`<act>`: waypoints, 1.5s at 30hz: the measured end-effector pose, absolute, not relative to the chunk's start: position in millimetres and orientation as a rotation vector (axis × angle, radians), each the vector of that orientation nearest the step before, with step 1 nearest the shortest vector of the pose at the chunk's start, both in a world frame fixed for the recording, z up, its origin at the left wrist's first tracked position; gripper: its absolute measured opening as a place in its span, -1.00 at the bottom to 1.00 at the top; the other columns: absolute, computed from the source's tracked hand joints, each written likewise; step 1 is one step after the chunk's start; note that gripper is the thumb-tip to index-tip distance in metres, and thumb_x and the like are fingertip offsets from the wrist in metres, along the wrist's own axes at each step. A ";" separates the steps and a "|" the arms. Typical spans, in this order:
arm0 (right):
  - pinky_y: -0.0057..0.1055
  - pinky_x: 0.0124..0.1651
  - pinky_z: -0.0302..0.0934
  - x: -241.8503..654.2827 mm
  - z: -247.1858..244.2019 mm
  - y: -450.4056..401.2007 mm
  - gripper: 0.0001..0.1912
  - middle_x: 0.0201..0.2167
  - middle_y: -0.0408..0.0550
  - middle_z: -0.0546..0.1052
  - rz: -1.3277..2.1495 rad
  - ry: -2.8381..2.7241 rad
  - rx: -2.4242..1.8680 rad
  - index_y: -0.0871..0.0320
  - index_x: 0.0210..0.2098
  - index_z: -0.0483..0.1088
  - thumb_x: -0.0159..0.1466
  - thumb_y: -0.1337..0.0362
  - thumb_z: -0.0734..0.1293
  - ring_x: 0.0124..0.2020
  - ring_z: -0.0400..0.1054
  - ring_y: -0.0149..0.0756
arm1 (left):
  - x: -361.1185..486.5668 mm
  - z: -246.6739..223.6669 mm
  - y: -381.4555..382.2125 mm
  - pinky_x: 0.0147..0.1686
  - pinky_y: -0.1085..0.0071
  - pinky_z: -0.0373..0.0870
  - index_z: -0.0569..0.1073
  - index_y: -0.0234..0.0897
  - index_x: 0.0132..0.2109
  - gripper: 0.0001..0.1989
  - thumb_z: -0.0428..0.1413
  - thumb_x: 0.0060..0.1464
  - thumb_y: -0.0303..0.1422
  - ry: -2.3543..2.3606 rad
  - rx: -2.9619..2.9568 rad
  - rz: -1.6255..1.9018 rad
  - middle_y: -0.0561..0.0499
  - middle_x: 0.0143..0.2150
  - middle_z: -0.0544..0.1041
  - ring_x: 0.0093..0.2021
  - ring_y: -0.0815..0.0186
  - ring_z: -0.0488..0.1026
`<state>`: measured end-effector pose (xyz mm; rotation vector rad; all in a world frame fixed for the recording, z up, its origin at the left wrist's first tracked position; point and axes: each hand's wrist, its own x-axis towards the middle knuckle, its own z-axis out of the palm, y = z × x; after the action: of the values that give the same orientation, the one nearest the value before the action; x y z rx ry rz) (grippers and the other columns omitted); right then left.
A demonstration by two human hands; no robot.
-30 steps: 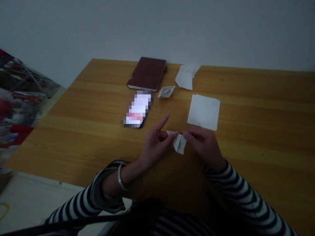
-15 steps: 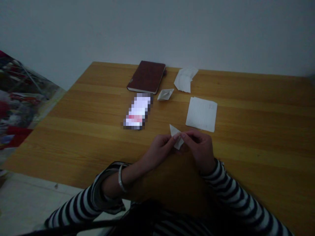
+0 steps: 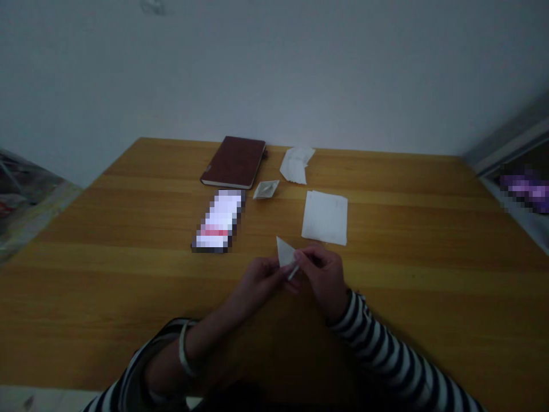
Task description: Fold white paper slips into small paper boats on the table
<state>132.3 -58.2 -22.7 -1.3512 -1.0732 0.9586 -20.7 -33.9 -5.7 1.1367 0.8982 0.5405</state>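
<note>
A small folded piece of white paper (image 3: 285,253) is held between my two hands above the table, one pointed corner sticking up. My left hand (image 3: 262,280) is closed on its lower left part, thumb on top. At its right edge, my right hand (image 3: 321,273) pinches the paper between thumb and fingers. Just beyond my right hand lies a flat stack of square lined paper (image 3: 325,218). Farther back sits a folded paper boat-like shape (image 3: 266,189).
On the wooden table (image 3: 107,229) lie a brown notebook (image 3: 235,162), a phone (image 3: 219,221) with its lit screen blurred out, and a fanned pile of white paper strips or sheets (image 3: 295,163). A pale wall (image 3: 274,68) rises behind the table's far edge.
The view has tilted up and shifted right, so everything sits lower and farther left. Both hands still hold the folded paper, whose lower part now appears turned and narrower.
</note>
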 end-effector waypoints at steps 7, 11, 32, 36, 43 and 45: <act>-0.48 -0.48 0.24 129.7 -24.9 -57.1 -0.80 -0.57 -0.16 0.46 0.980 -1.099 -1.314 0.18 -0.50 0.51 0.18 0.20 0.40 -0.53 0.31 -0.40 | -23.6 -2.1 -35.1 -0.62 0.50 0.16 0.45 -0.35 -0.54 -0.44 0.00 0.21 0.01 1.135 1.334 0.615 0.00 -0.62 0.46 -0.61 0.38 0.32; -0.49 -0.47 0.20 129.5 -27.7 -58.2 -0.81 -0.56 -0.16 0.44 1.047 -1.067 -1.272 0.18 -0.50 0.50 0.18 0.21 0.39 -0.51 0.30 -0.41 | -23.7 -0.4 -34.5 -0.62 0.49 0.11 0.42 -0.34 -0.56 -0.45 0.00 0.21 -0.01 1.228 1.439 0.600 0.04 -0.65 0.39 -0.62 0.39 0.25; -0.48 -0.51 0.01 127.1 -26.8 -62.6 -0.83 -0.61 -0.23 0.31 1.030 -1.270 -1.257 0.17 -0.55 0.44 0.16 0.30 0.39 -0.56 0.14 -0.46 | -29.0 4.8 -25.1 -0.55 0.51 0.19 0.46 -0.31 -0.47 -0.65 0.14 0.12 -0.14 1.291 1.386 0.837 0.07 -0.56 0.41 -0.52 0.39 0.29; -0.48 -0.50 0.02 127.4 -25.3 -61.8 -0.83 -0.61 -0.23 0.31 1.023 -1.282 -1.270 0.17 -0.56 0.43 0.15 0.30 0.39 -0.56 0.14 -0.46 | -30.7 9.7 -24.1 -0.51 0.50 0.25 0.50 -0.32 -0.47 -0.69 0.15 0.10 -0.18 1.274 1.408 0.831 0.05 -0.54 0.47 -0.50 0.36 0.35; -0.47 -0.51 0.00 126.3 -24.3 -61.9 -0.82 -0.62 -0.24 0.29 1.058 -1.276 -1.262 0.16 -0.56 0.42 0.16 0.30 0.38 -0.57 0.12 -0.46 | -26.9 11.2 -25.3 -0.57 0.50 0.18 0.38 -0.30 -0.59 -0.59 0.12 0.12 -0.16 1.298 1.281 0.886 0.10 -0.64 0.32 -0.59 0.41 0.23; -0.47 -0.50 0.01 126.0 -25.0 -62.3 -0.82 -0.62 -0.23 0.29 1.069 -1.279 -1.257 0.17 -0.56 0.42 0.15 0.30 0.39 -0.56 0.12 -0.45 | -27.1 9.7 -24.4 -0.57 0.48 0.19 0.35 -0.29 -0.62 -0.53 0.09 0.15 -0.12 1.332 1.241 0.879 0.09 -0.65 0.31 -0.60 0.41 0.23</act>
<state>126.0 -62.3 -25.0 -1.2566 -1.2790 1.0688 -27.1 -24.4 9.7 1.2413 1.3321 0.8794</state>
